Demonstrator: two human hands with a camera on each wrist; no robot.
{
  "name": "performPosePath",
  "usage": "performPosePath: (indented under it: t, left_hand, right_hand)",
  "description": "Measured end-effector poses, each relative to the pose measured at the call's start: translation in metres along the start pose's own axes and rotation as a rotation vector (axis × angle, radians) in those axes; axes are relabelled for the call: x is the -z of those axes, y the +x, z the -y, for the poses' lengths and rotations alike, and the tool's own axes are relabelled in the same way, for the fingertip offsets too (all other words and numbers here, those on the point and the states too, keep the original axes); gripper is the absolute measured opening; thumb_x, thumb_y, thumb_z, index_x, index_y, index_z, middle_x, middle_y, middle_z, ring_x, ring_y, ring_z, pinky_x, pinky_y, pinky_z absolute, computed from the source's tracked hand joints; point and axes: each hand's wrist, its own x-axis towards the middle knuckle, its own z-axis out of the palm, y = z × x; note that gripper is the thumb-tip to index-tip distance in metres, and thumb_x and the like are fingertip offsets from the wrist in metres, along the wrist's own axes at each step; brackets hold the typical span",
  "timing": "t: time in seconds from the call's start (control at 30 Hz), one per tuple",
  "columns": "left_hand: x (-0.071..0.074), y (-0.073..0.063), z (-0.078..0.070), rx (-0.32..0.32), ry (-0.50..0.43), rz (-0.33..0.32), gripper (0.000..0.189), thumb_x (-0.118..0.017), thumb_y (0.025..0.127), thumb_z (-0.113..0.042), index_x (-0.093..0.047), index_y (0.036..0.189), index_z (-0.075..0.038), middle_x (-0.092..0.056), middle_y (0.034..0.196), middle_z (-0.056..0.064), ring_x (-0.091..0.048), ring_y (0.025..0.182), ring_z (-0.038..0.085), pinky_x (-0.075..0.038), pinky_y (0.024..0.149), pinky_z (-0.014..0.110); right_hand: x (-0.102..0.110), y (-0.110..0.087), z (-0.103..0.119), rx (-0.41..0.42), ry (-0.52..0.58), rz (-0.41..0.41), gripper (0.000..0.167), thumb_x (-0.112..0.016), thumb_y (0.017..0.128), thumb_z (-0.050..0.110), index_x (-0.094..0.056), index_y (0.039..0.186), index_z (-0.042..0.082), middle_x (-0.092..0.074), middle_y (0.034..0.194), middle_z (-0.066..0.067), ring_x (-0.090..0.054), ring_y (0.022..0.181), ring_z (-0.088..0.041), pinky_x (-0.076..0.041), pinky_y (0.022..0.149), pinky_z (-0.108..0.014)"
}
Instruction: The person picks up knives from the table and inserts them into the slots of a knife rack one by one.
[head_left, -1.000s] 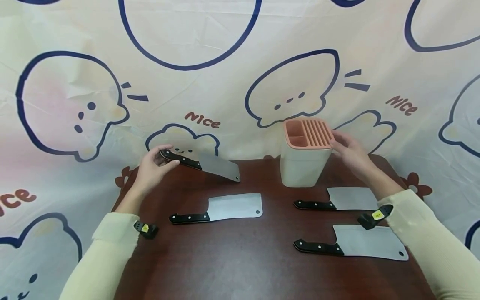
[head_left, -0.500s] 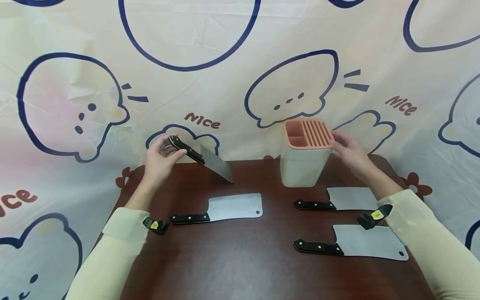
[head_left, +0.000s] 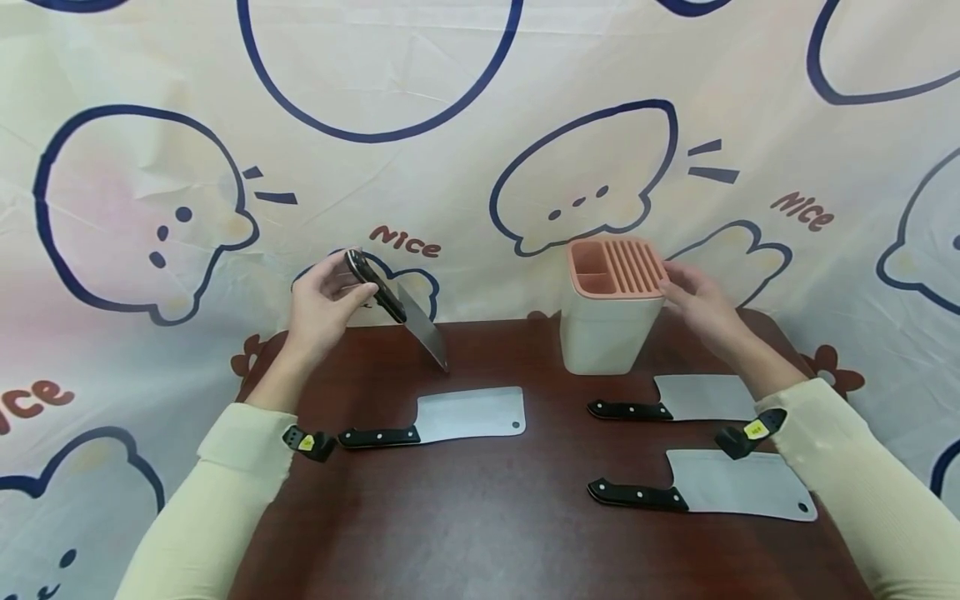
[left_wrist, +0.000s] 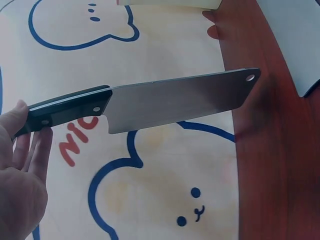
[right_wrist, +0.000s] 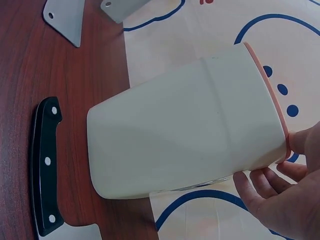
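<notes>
My left hand [head_left: 321, 304] pinches the black handle end of a cleaver [left_wrist: 175, 102] near the table's back edge. In the head view this cleaver slants, handle high and blade pointing down and right, its tip low over the table. The right hand [head_left: 705, 310] holds the upper right corner of a cream knife holder [head_left: 603, 337], thumb at the rim and fingers along the side. The holder stands upright, with a pink slotted lid [head_left: 617, 267] that has open compartments on its left. No knife stands in the slots.
A second cleaver [head_left: 468, 413] lies left of centre on the dark wood table [head_left: 480, 533]. Two more, an upper cleaver [head_left: 701, 396] and a lower cleaver [head_left: 738, 483], lie on the right, partly under the right forearm. A printed cloth [head_left: 420, 183] hangs behind.
My left hand has moved slightly right and raised the cleaver's handle, so the blade now points more steeply down and shows more edge-on. The right hand and the holder have stayed still.
</notes>
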Motion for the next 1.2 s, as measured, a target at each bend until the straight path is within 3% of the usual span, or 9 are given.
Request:
performPosePath:
  t: [0.17, 0.3, 0.43, 0.63, 0.93, 1.2]
  left_hand:
    - [0.002, 0.005, -0.01, -0.019, 0.026, 0.051, 0.054, -0.076, 0.09, -0.002, -0.058, 0.142, -0.004, -0.07, 0.112, 0.007, -0.066, 0.099, 0.006, -0.054, 0.089, 0.018]
    - [0.004, 0.007, -0.021, -0.008, 0.087, 0.118, 0.056, -0.076, 0.091, -0.004, -0.056, 0.143, -0.004, -0.069, 0.12, 0.016, -0.066, 0.103, 0.009, -0.053, 0.091, 0.018]
    - [0.005, 0.008, -0.03, 0.002, 0.141, 0.173, 0.059, -0.076, 0.092, -0.007, -0.053, 0.146, -0.005, -0.067, 0.127, 0.018, -0.066, 0.108, 0.017, -0.053, 0.092, 0.019]
    - [0.002, 0.011, -0.042, -0.016, 0.137, 0.227, 0.059, -0.074, 0.093, -0.007, -0.052, 0.147, -0.003, -0.067, 0.126, 0.02, -0.066, 0.108, 0.019, -0.054, 0.089, 0.017]
    - [-0.006, 0.014, -0.062, -0.012, 0.155, 0.26, 0.058, -0.075, 0.094, -0.011, -0.054, 0.147, -0.01, -0.068, 0.124, 0.014, -0.067, 0.111, 0.024, -0.054, 0.096, 0.027]
    - [-0.019, 0.018, -0.071, -0.05, 0.124, 0.282, 0.052, -0.075, 0.093, -0.007, -0.058, 0.143, -0.006, -0.068, 0.118, 0.015, -0.067, 0.104, 0.02, -0.053, 0.098, 0.03]
  right_hand:
    - [0.0, -0.001, -0.001, -0.01, 0.009, 0.005, 0.066, -0.043, 0.109, 0.04, -0.019, 0.163, 0.011, -0.024, 0.165, -0.018, -0.028, 0.15, -0.039, -0.031, 0.116, -0.059]
    - [0.0, -0.001, 0.0, -0.016, 0.011, 0.003, 0.066, -0.043, 0.109, 0.04, -0.018, 0.163, 0.011, -0.024, 0.165, -0.019, -0.027, 0.15, -0.039, -0.031, 0.116, -0.059]
    - [0.001, -0.001, 0.001, -0.025, -0.003, -0.002, 0.066, -0.041, 0.109, 0.041, -0.017, 0.163, 0.011, -0.023, 0.165, -0.019, -0.027, 0.15, -0.039, -0.032, 0.116, -0.059]
    - [0.001, -0.001, 0.004, -0.03, -0.034, -0.014, 0.07, -0.044, 0.108, 0.043, -0.015, 0.163, 0.01, -0.023, 0.164, -0.023, -0.03, 0.148, -0.043, -0.032, 0.114, -0.061]
    - [0.007, -0.002, 0.009, -0.05, -0.069, -0.008, 0.079, -0.048, 0.105, 0.05, -0.012, 0.164, 0.01, -0.023, 0.164, -0.024, -0.036, 0.144, -0.045, -0.032, 0.113, -0.064]
    - [0.009, -0.003, 0.021, -0.029, -0.173, -0.077, 0.08, -0.048, 0.104, 0.052, -0.011, 0.165, 0.014, -0.019, 0.166, -0.023, -0.02, 0.15, -0.046, -0.024, 0.113, -0.072]
